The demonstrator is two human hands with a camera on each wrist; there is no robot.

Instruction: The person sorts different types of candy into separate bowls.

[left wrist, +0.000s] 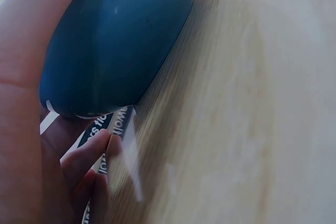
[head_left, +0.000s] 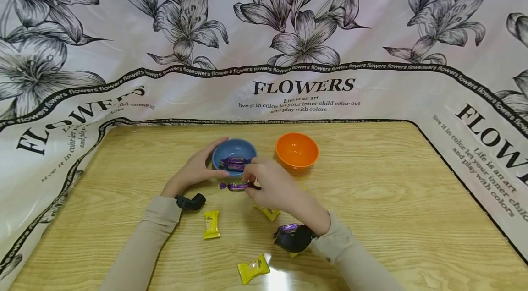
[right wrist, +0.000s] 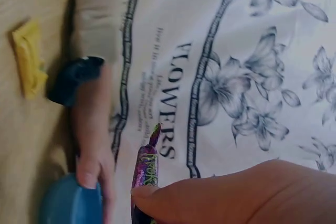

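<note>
My left hand [head_left: 195,169] grips the blue bowl [head_left: 235,145] from its left side, thumb at the near side and fingers round the far side. In the left wrist view the bowl's outer wall [left wrist: 126,35] lies against this hand. Purple-wrapped candies [head_left: 234,161] lie inside the bowl. Between thumb and fingers my right hand [head_left: 274,183] pinches another purple-wrapped candy [head_left: 237,186], held just in front of the bowl's near rim. The right wrist view shows the thumb [right wrist: 210,192] pressed on that candy's wrapper [right wrist: 145,169].
An orange bowl [head_left: 297,150] stands right of the blue one. Yellow-wrapped candies lie nearer on the wooden table: one at left [head_left: 211,224], one in front [head_left: 253,269], another [head_left: 269,213] partly under the right hand. A purple candy [head_left: 288,228] shows beside the right wrist camera [head_left: 294,238].
</note>
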